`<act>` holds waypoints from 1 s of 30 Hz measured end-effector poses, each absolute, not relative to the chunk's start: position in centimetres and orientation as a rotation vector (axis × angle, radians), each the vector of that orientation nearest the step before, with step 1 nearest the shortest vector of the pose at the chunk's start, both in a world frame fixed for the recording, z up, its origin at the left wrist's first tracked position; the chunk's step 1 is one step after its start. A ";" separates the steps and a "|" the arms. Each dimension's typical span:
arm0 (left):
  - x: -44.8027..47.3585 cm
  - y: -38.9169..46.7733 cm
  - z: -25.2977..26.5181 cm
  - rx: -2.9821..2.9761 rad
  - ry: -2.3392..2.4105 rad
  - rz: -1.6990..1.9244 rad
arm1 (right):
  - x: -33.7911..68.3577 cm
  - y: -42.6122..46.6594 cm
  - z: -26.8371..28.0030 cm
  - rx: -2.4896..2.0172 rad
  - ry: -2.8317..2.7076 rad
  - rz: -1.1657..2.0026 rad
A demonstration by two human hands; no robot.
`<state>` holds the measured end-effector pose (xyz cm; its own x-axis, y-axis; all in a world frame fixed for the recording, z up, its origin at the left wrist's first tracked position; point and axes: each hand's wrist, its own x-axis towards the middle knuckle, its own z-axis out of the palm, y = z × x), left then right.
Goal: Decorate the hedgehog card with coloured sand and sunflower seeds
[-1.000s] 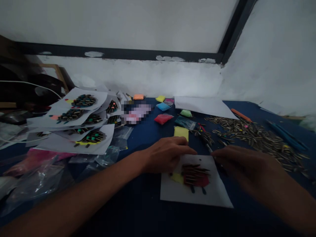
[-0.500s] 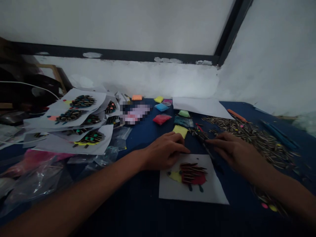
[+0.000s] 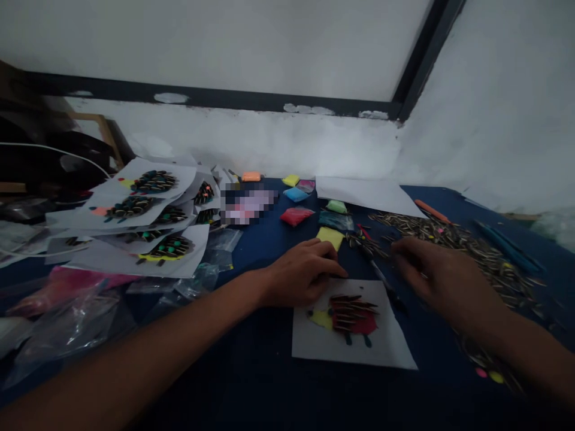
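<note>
- Sheet of white paper lies flat on the blue table, in front of you and between your two hands.
- On the sheet is a hedgehog with a yellow head, a red body and two dark legs; striped seeds cover part of its back, and red shows bare at its rear and belly.
- Your left hand rests over the sheet's far left corner, fingers bent and forefinger reaching along the far edge; whether anything is under the palm, you cannot tell.
- Your right hand is off to the right of the sheet, fingers half curled and blurred; you cannot tell whether a seed is between the tips.
- Just right of the sheet, a thin dark tool lies aslant.
- Farther right of the sheet spreads your seed pile, with an orange stick beyond it.
- Beyond the sheet lie a yellow packet, a red packet and a blue packet.
- Well left of the sheet, other hedgehog sheets are heaped beside clear bags.
</note>
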<state>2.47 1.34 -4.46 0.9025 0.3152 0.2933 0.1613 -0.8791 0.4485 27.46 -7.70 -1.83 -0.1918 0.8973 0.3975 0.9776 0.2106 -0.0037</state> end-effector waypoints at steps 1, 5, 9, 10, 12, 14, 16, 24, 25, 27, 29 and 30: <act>2.5 1.3 -4.5 2.644 0.343 0.504 | 27.3 -8.1 -1.6 -1.779 -2.138 -0.292; 2.4 1.4 -4.5 2.640 0.321 0.508 | 26.4 -9.8 -1.0 -1.694 -2.123 0.068; 2.5 1.4 -4.5 2.641 0.329 0.522 | 25.0 -11.0 -0.2 -1.541 -2.174 0.264; 2.5 1.4 -4.6 2.644 0.327 0.526 | 24.6 -11.2 0.0 -1.529 -2.172 0.307; 2.5 1.5 -4.6 2.645 0.316 0.541 | 24.0 -11.5 0.3 -1.533 -2.142 0.410; 2.5 1.5 -4.7 2.641 0.308 0.546 | 23.8 -11.8 0.4 -1.585 -2.033 0.518; 2.5 1.5 -4.7 2.637 0.316 0.539 | 23.9 -11.9 0.2 -1.653 -1.884 0.604; 2.5 1.4 -4.5 2.639 0.340 0.514 | 24.6 -11.7 0.1 -1.654 -1.721 0.859; 2.5 1.4 -4.5 2.640 0.341 0.511 | 24.6 -11.7 0.2 -1.660 -1.714 0.859; 2.5 1.4 -4.5 2.642 0.340 0.506 | 24.6 -11.7 0.4 -1.675 -1.696 0.829; 2.5 1.5 -4.5 2.643 0.333 0.504 | 24.4 -11.7 0.5 -1.681 -1.700 0.796; 2.5 1.5 -4.5 2.644 0.331 0.507 | 24.4 -11.8 0.5 -1.679 -1.720 0.777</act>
